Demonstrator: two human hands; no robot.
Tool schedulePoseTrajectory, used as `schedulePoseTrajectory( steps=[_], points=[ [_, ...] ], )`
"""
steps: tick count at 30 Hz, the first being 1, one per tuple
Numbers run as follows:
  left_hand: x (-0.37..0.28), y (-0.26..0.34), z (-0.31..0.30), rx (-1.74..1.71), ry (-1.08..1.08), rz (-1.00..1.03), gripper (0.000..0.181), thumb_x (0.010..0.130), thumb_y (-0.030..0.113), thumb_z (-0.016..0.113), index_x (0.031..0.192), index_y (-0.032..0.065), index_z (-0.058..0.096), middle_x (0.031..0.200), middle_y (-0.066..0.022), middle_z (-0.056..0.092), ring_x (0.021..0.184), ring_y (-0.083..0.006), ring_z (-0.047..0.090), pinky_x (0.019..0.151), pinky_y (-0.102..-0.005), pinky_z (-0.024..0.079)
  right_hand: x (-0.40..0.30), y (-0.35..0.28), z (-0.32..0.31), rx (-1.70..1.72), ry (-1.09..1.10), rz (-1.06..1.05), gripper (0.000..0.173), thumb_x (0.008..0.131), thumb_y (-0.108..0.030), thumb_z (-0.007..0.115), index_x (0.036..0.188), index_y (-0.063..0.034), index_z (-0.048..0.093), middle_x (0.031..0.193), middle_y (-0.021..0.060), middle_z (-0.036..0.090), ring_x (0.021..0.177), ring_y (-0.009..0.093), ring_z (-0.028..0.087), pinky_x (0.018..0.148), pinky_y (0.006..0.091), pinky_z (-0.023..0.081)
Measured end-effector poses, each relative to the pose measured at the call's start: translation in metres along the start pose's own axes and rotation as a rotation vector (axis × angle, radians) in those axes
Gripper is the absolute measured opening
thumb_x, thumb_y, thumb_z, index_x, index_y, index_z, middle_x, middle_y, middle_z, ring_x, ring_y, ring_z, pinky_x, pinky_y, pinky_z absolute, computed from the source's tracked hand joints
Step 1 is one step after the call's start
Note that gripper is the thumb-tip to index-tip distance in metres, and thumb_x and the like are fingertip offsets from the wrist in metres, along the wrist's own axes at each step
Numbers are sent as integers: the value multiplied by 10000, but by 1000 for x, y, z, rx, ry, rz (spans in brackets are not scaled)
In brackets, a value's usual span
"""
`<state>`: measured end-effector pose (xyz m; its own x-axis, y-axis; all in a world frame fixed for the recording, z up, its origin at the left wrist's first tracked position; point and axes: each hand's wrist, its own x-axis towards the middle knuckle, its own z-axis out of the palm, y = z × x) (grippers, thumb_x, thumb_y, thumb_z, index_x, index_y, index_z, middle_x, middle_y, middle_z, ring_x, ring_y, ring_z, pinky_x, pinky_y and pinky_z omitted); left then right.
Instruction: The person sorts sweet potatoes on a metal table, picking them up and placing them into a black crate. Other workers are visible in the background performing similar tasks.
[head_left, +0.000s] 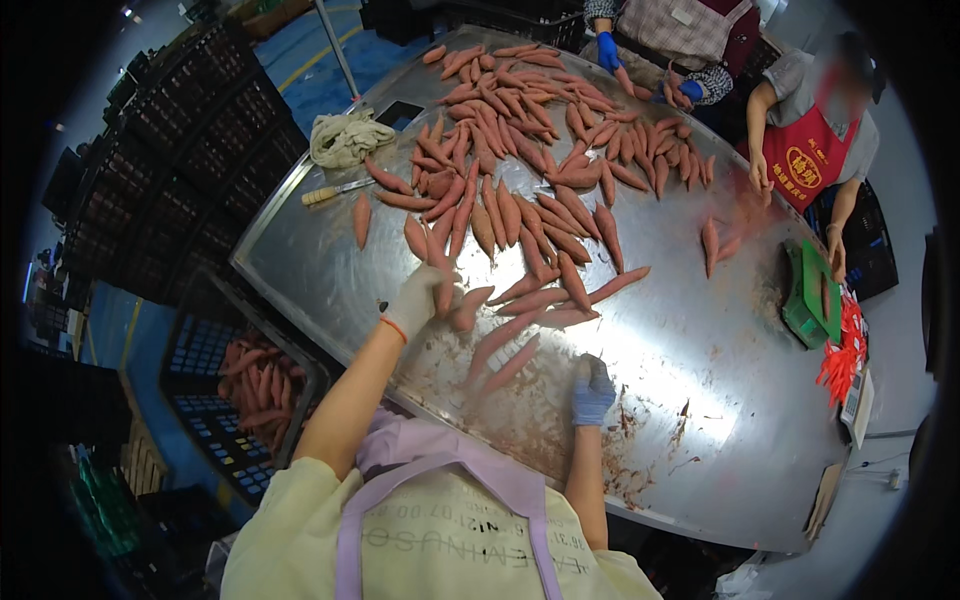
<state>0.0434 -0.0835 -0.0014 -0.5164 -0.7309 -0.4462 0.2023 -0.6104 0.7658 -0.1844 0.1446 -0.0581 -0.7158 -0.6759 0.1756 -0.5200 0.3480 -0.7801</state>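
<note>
My left hand (421, 294), in a white glove with an orange band at the wrist, grips a reddish sweet potato (441, 259). Another sweet potato (471, 307) lies just right of these fingers. My right hand (592, 391), in a blue and grey glove, is curled low over the metal table (720, 330); whether something is inside it is hidden. Two blurred sweet potatoes (511, 365) are between my hands. Beyond them spreads a large heap of sweet potatoes (517, 112).
A wooden-handled knife (322, 196) lies left, near a crumpled cloth (349, 139). The black crate (206, 405) at my left holds sweet potatoes. Across the table, one co-worker's blue gloves (608, 52) handle sweet potatoes; another person stands by a green scale (814, 296) and red netting (844, 349).
</note>
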Motion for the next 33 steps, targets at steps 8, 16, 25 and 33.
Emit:
schedulePoseTrajectory(
  steps=[8,16,25,33],
  points=[
    [-3,-10,37,1326,219,45,794,558,517,700,1080,-53,518,1019,-210,595,962,-309,582,835,-356,446,0,29,17,64,-2,45,188,852,-215,548,946,-73,628,826,102,651,739,207,632,685,306,485],
    [-20,-19,48,1250,97,48,763,610,491,698,1106,-60,520,1023,-213,588,972,-300,570,827,-351,434,1,18,13,31,6,15,196,845,-233,546,947,-87,628,842,97,654,756,231,636,695,315,489],
    [-45,-23,55,-587,-52,-72,369,924,272,369,1124,-34,418,1102,-163,465,1035,-333,495,880,-414,424,-7,-11,-6,578,-157,245,231,871,-214,551,1000,-28,595,889,52,621,770,113,559,694,243,457],
    [-53,-27,71,-757,-249,-190,465,957,311,302,1281,-22,309,1233,-256,396,1140,-382,419,967,-483,352,-38,-79,15,857,-615,294,424,872,-250,555,1210,-17,448,1107,92,524,913,160,522,790,247,429]
  ],
)
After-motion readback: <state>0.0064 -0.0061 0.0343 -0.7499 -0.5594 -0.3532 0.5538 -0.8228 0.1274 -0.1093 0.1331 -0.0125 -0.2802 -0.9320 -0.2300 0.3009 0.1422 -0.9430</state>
